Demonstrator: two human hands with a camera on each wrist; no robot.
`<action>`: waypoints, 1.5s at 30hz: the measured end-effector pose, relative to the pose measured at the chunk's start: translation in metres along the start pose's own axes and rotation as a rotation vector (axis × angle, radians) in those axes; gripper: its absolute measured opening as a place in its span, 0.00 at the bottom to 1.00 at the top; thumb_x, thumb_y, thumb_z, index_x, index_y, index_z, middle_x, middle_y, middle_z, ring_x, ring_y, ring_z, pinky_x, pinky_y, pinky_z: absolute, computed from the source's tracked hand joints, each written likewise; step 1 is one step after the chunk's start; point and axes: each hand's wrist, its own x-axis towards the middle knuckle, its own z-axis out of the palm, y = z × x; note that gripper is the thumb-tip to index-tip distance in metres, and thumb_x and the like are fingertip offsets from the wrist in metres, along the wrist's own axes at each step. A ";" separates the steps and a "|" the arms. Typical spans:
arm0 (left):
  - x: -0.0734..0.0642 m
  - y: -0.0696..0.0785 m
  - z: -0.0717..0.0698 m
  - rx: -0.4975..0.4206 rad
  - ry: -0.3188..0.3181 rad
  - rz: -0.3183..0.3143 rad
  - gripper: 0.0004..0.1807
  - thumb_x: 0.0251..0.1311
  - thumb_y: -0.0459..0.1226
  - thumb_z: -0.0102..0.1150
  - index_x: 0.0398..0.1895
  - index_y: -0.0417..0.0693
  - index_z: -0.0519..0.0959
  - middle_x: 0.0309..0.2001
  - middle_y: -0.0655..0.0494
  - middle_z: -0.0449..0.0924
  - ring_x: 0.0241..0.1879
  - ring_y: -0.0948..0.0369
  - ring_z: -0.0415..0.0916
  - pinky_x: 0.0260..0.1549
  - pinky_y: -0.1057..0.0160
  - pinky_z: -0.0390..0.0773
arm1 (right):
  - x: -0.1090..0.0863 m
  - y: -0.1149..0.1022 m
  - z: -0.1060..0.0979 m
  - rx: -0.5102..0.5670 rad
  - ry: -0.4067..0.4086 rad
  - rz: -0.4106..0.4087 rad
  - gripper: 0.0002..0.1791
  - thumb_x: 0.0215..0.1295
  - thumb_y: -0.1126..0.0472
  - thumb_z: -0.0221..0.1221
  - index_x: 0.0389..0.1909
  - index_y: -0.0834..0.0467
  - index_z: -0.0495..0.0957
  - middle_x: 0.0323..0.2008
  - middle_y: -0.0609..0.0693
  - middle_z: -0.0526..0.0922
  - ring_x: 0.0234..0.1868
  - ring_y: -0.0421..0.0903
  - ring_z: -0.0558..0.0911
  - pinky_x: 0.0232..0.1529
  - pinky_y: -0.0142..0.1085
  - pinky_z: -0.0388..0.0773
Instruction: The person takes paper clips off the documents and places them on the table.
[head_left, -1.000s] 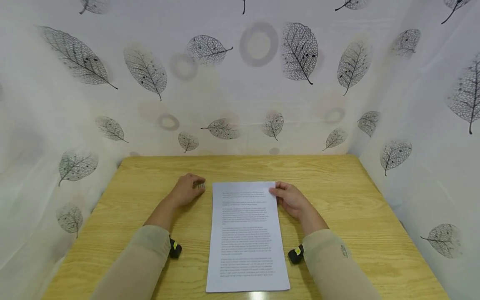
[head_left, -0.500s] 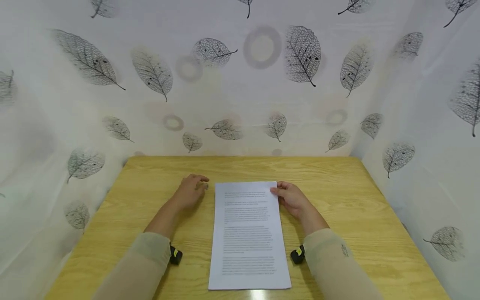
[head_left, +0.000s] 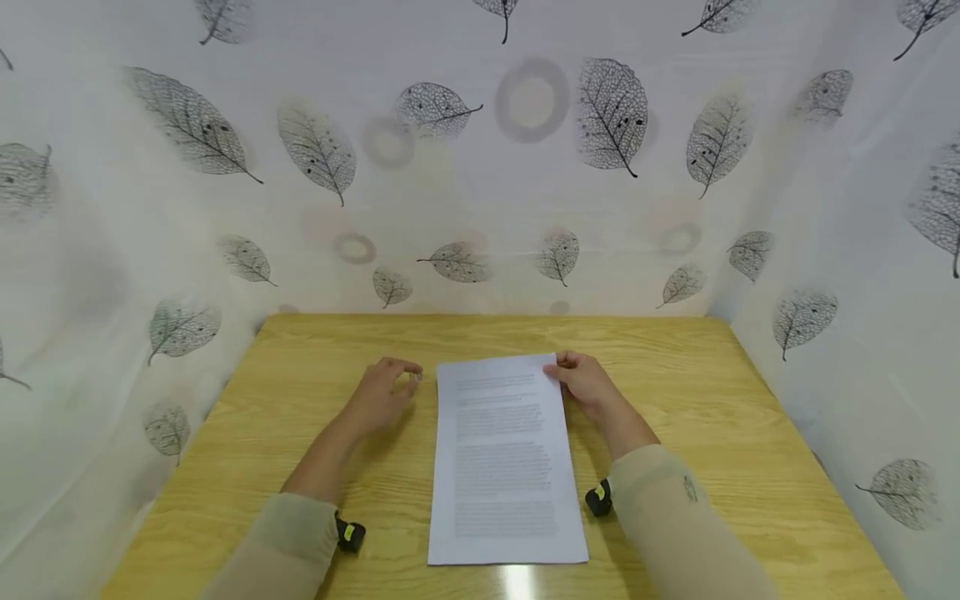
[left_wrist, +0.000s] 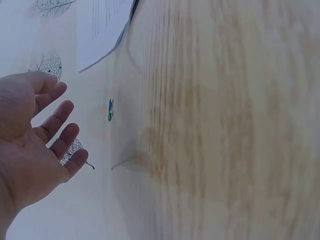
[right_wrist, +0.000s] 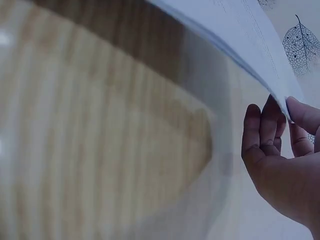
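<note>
A stack of printed paper (head_left: pixel 498 467) lies on the table in the head view, its top right corner lifted a little. My right hand (head_left: pixel 588 383) pinches that corner between thumb and fingers; the right wrist view shows the sheets (right_wrist: pixel 240 45) bending up from the thumb (right_wrist: pixel 305 116). Left of the stack, my left hand (head_left: pixel 382 396) is held over the table with fingers loosely bent and holding nothing. Close to its fingertips are small clip-like pieces (head_left: pixel 416 376). In the left wrist view these blue, white and green pieces (left_wrist: pixel 110 110) stand apart from the hand; their exact kind is unclear.
The wooden table (head_left: pixel 675 400) is bounded at the back and sides by a white curtain (head_left: pixel 465 192) printed with leaves. Small black wrist cameras (head_left: pixel 350 535) sit at both cuffs.
The right hand has raised the stack's top right corner slightly. My left hand's fingers have spread away from the small pieces. The head view has shifted a little.
</note>
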 end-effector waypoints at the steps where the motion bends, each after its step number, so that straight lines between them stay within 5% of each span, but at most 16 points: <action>1: -0.002 0.001 0.001 -0.003 -0.002 0.004 0.22 0.84 0.46 0.50 0.73 0.49 0.77 0.77 0.39 0.69 0.78 0.34 0.61 0.73 0.26 0.69 | 0.002 -0.001 -0.001 -0.016 0.013 -0.006 0.10 0.80 0.64 0.61 0.54 0.65 0.78 0.42 0.47 0.80 0.39 0.40 0.79 0.39 0.30 0.77; 11: -0.015 0.006 0.009 -0.033 -0.005 0.016 0.20 0.82 0.42 0.54 0.70 0.49 0.78 0.76 0.40 0.71 0.79 0.34 0.61 0.75 0.28 0.67 | 0.017 -0.005 -0.001 -0.280 0.140 -0.016 0.12 0.79 0.61 0.61 0.56 0.63 0.78 0.52 0.57 0.80 0.46 0.48 0.78 0.42 0.32 0.76; 25: -0.024 0.009 0.017 -0.049 -0.011 0.036 0.19 0.82 0.41 0.54 0.69 0.47 0.79 0.75 0.39 0.72 0.80 0.34 0.62 0.76 0.29 0.66 | 0.028 0.001 0.000 -0.607 0.185 -0.029 0.16 0.73 0.62 0.65 0.56 0.66 0.82 0.52 0.63 0.86 0.44 0.51 0.80 0.36 0.32 0.73; 31: -0.024 0.011 0.016 -0.051 -0.018 0.038 0.19 0.83 0.41 0.54 0.70 0.48 0.79 0.75 0.40 0.72 0.79 0.36 0.62 0.74 0.30 0.69 | 0.030 0.002 -0.005 -0.674 0.163 -0.012 0.17 0.72 0.62 0.66 0.56 0.67 0.82 0.50 0.62 0.85 0.43 0.51 0.80 0.37 0.33 0.74; 38: -0.024 0.014 0.015 -0.064 -0.016 0.036 0.19 0.82 0.40 0.55 0.70 0.46 0.78 0.75 0.41 0.73 0.79 0.36 0.63 0.74 0.30 0.70 | 0.036 0.001 -0.006 -0.748 0.139 -0.014 0.24 0.74 0.59 0.64 0.66 0.62 0.74 0.58 0.64 0.84 0.51 0.57 0.80 0.52 0.45 0.79; 45: -0.025 0.016 0.015 -0.070 -0.018 0.018 0.19 0.82 0.41 0.56 0.70 0.46 0.79 0.75 0.41 0.72 0.79 0.36 0.62 0.74 0.29 0.69 | 0.040 0.002 -0.003 -0.765 0.127 -0.046 0.12 0.74 0.60 0.64 0.53 0.58 0.80 0.45 0.57 0.84 0.40 0.50 0.79 0.38 0.37 0.74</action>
